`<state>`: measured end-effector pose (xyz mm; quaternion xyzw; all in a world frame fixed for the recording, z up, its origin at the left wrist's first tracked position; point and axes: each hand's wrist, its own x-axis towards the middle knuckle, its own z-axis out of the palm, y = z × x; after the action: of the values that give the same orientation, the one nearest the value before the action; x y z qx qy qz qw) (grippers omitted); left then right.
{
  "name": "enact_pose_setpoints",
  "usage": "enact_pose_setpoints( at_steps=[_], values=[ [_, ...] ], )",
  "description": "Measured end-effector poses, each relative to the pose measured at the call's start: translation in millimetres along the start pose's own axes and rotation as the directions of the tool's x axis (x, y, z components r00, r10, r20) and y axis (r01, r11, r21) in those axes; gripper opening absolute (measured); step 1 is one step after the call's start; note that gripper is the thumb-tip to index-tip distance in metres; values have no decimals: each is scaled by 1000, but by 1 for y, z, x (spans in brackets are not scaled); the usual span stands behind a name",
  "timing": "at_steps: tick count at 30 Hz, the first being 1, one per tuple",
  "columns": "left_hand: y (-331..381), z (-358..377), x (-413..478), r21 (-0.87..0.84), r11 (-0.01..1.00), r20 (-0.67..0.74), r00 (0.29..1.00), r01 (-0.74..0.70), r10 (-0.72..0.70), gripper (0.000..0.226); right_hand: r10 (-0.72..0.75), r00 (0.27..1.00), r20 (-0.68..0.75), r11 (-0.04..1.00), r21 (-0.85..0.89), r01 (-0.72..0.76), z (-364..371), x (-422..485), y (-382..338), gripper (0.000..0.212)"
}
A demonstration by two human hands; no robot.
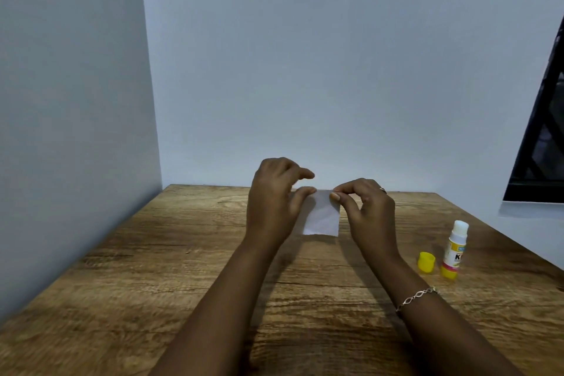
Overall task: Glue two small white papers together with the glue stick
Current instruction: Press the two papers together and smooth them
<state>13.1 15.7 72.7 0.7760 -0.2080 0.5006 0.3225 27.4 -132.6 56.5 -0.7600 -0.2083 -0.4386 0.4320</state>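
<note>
Left forearm (225, 308) and right forearm (433, 323) closest, bare, reaching in from bottom edge over wood-grain table (122, 284). Tabletop brown with heavy dark grain, filling lower half, pushed into room corner. Plain pale grey-blue back wall (335, 55), side wall (70, 101) on left. Dark window frame (546, 131) cut off at right edge.

Paper (323, 218): small, white, roughly square, slightly creased, held up over table middle between both hands, hanging down from top edge. Reads as one sheet; cannot tell if two layers. Left edge partly covered by left hand (271, 204).

Left hand at upper left corner, fingers curled, thumb tip touching corner, index finger raised clear above; cannot tell whether anything pinches from behind. Right hand (369, 210) pinching upper right corner between thumb and index finger, other fingers loosely curled behind.

Glue stick (454, 250) upright on table, well right of paper, uncapped, white top, yellow base. Yellow cap (426, 261) just beside it on left. Thin chain bracelet (416, 298) on right wrist, ring (383, 190) on right hand.
</note>
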Motion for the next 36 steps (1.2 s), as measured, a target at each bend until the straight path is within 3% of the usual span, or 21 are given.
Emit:
enact_pose_setpoints(
  at_steps=[4, 13, 20, 29, 33, 36],
  values=[
    [4, 7, -1, 85, 991, 107, 990, -106, 97, 25, -88, 996, 36, 995, -51, 89, 1, -1, -4, 8],
    [5, 3, 0, 32, 999, 167, 986, 24, -29, 13, -96, 989, 116, 995, 19, 94, 3, -1, -5, 9],
    [4, 7, -1, -59, 997, 189, 982, 43, -31, 15, -94, 987, 130, 996, 18, 92, 3, -2, -2, 10],
    [5, 4, -1, -168, 977, 138, 985, 128, -105, 12, -71, 978, 196, 997, 42, 64, 3, 0, 1, 15],
    [3, 0, 0, -298, 929, 80, 975, 221, -207, 6, -36, 976, 213, 999, 16, 33, -1, 1, 7, 4],
    [0, -2, 1, -370, 881, 65, 954, 295, -292, 18, -2, 972, 234, 1000, 8, 0, -4, 1, 12, 3]
  ],
)
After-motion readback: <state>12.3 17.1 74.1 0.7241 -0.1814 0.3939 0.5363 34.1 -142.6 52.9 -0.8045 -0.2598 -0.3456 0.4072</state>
